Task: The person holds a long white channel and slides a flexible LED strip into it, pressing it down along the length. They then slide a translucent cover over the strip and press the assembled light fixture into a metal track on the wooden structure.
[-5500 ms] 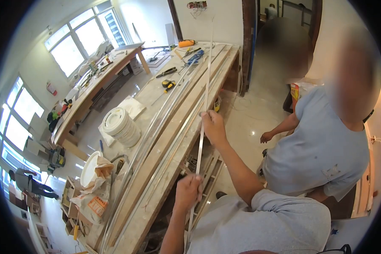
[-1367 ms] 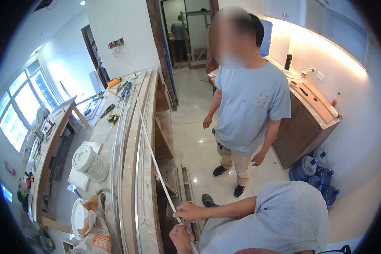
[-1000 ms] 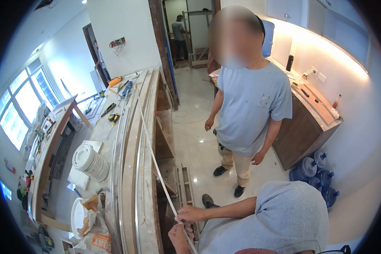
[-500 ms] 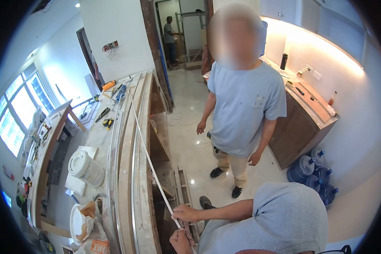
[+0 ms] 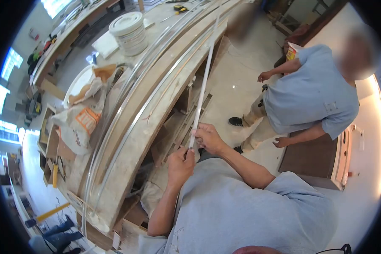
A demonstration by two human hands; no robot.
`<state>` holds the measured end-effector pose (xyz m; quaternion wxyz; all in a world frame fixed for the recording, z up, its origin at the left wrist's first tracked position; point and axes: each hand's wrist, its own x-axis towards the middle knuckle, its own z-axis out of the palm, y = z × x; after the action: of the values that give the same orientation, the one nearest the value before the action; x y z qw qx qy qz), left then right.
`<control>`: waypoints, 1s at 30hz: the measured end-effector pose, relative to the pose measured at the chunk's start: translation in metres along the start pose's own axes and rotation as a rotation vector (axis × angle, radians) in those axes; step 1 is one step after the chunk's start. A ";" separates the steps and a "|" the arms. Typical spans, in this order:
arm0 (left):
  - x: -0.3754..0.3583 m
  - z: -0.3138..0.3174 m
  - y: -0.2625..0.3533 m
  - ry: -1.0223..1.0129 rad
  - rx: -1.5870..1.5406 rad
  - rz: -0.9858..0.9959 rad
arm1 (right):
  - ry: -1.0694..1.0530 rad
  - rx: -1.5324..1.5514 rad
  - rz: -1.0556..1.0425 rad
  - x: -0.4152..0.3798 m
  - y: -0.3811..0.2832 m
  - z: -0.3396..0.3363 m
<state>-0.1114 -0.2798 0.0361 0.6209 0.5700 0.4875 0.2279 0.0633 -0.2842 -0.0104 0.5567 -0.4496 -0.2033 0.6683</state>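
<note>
A long, thin white strip [image 5: 203, 84] slants up from my two hands, its far end above the edge of the long workbench [image 5: 135, 163]. My left hand [image 5: 181, 164] is closed round the strip's lower end. Just above it and to the right, my right hand [image 5: 208, 138] pinches the same strip between thumb and fingers. Long metal strips [image 5: 133, 123] and a wooden board [image 5: 127, 111] lie along the benchtop to the left of my hands.
Another person [image 5: 309, 93] stands at the right, near a brown cabinet [image 5: 311, 158]. A white bucket [image 5: 129, 36], a torn bag [image 5: 78, 122] and a yellow-handled hammer [image 5: 51, 213] are on the left. Wooden pieces lie on the floor beyond the bench.
The view has turned and tilted down toward my body. Both hands now appear higher and nearer the middle, still holding the strip. The other person appears farther right.
</note>
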 end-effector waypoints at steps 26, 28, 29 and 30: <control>-0.018 0.000 0.013 0.159 0.341 0.327 | -0.107 -0.023 -0.124 -0.012 -0.009 0.001; -0.017 0.001 0.009 0.148 0.336 0.306 | -0.119 0.019 -0.141 -0.012 -0.002 -0.006; -0.013 0.002 0.007 0.139 0.330 0.282 | -0.111 0.009 -0.165 -0.013 0.000 -0.006; -0.007 0.004 0.004 0.126 0.324 0.313 | -0.066 -0.079 -0.132 -0.016 0.001 -0.006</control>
<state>-0.1096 -0.2867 0.0420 0.4468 0.7154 0.4613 0.2752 0.0669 -0.3002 -0.0085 0.5744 -0.4347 -0.2767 0.6360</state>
